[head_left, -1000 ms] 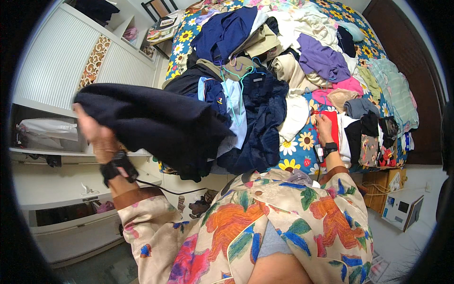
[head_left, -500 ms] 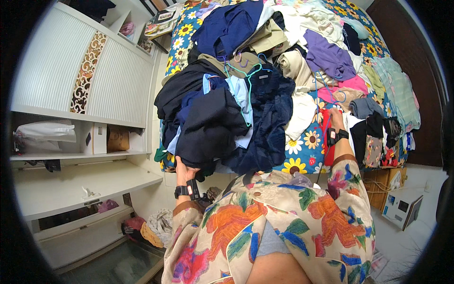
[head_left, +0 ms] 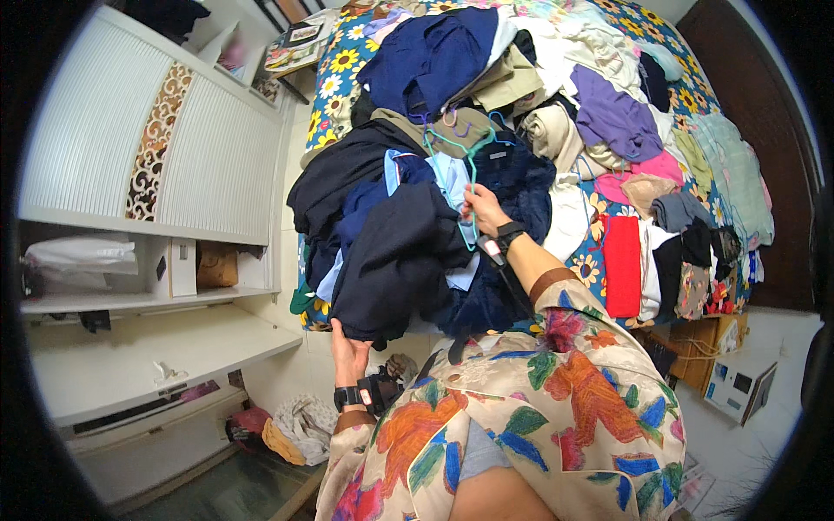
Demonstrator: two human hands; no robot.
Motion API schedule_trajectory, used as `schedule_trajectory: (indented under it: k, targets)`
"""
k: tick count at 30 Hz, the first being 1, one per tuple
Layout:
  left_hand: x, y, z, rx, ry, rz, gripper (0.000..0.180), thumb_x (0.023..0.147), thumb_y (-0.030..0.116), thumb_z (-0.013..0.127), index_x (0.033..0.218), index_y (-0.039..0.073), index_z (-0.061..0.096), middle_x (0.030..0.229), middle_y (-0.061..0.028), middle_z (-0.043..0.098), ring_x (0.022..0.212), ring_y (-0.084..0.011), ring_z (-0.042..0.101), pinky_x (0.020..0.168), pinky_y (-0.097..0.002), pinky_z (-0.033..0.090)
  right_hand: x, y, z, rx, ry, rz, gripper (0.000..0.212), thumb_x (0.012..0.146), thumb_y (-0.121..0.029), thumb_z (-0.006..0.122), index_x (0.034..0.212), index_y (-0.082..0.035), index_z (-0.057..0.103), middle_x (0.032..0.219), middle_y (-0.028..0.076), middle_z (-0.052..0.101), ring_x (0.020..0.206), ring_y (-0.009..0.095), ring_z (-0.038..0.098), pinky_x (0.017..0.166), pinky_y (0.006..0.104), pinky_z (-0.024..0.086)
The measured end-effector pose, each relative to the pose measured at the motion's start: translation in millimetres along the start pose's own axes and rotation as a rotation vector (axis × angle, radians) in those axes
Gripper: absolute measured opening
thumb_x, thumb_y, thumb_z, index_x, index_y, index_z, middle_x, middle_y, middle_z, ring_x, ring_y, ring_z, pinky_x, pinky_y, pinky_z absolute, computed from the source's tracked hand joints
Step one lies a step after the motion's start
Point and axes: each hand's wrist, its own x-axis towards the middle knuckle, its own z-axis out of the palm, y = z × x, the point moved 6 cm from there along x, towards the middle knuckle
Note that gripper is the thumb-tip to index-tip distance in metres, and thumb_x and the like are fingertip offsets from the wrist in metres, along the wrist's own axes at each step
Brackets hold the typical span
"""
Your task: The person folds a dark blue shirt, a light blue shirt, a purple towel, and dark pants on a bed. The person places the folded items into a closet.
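Note:
Low on the clothes heap, my left hand has its fingers at the lower edge of a black garment, gripping the cloth with the fingertips partly hidden. My right hand is closed round one side of a turquoise hanger, which lies over a light blue shirt. Beneath that forearm spreads a fuzzy dark navy garment. Dark blue clothing shows from under the black one on the left.
A sunflower-print bed carries heaps of clothes, among them a navy garment, a purple one and a folded red one. At left stands a white cabinet with open shelves. A cloth pile lies on the floor.
My right hand has moved left from beside the red garment to the turquoise hanger, uncovering the red cloth. My left hand has shifted slightly down and right, still at the black garment's edge.

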Motion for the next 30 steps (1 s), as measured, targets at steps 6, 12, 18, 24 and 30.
schedule_trajectory:
  k: [6,12,18,24,30]
  targets:
    - [21,22,-21,0.039,-0.054,-0.045,0.066,0.096,0.054,0.047,0.146,0.011,0.038,0.148,-0.0116,0.042,0.133,-0.0337,0.043,0.107,-0.0576,0.035,-70,-61,-22,-0.395,0.288,-0.405,0.019,0.098,-0.021,0.053,0.097,-0.005,0.062,0.070,-0.003,0.050,0.061,0.006,0.043,0.053,0.0236,0.034]
    - [40,39,8,0.231,0.079,-0.012,0.065,0.095,0.053,0.051,0.143,0.010,0.041,0.143,-0.0106,0.048,0.128,-0.0323,0.047,0.104,-0.0522,0.040,-184,-46,-153,-0.559,0.568,-0.358,0.022,0.099,-0.019,0.050,0.100,-0.001,0.063,0.075,0.002,0.055,0.070,0.009,0.049,0.062,0.0277,0.040]
    - [40,47,70,0.432,-0.051,0.143,0.061,0.100,0.046,0.046,0.143,0.004,0.036,0.144,-0.0137,0.044,0.128,-0.0332,0.046,0.106,-0.0506,0.040,-207,3,-256,-0.117,0.517,-0.175,0.021,0.101,-0.022,0.047,0.101,-0.005,0.061,0.063,-0.002,0.047,0.049,0.006,0.042,0.045,0.0234,0.034]
    - [10,-1,110,0.560,0.024,0.183,0.058,0.101,0.043,0.046,0.142,0.004,0.036,0.144,-0.0140,0.043,0.128,-0.0324,0.047,0.103,-0.0490,0.042,-131,37,-378,-0.037,0.591,-0.185,0.024,0.097,-0.022,0.053,0.113,-0.005,0.054,0.068,0.004,0.054,0.058,0.015,0.055,0.051,0.0315,0.044]
    - [-21,-66,157,0.748,-0.085,0.131,0.051,0.101,0.045,0.044,0.134,0.006,0.044,0.135,-0.0088,0.053,0.120,-0.0277,0.052,0.099,-0.0432,0.043,-84,108,-431,-0.836,1.050,0.234,0.039,0.081,-0.023,0.069,0.113,-0.005,0.056,0.105,0.025,0.063,0.106,0.043,0.056,0.085,0.0526,0.046]
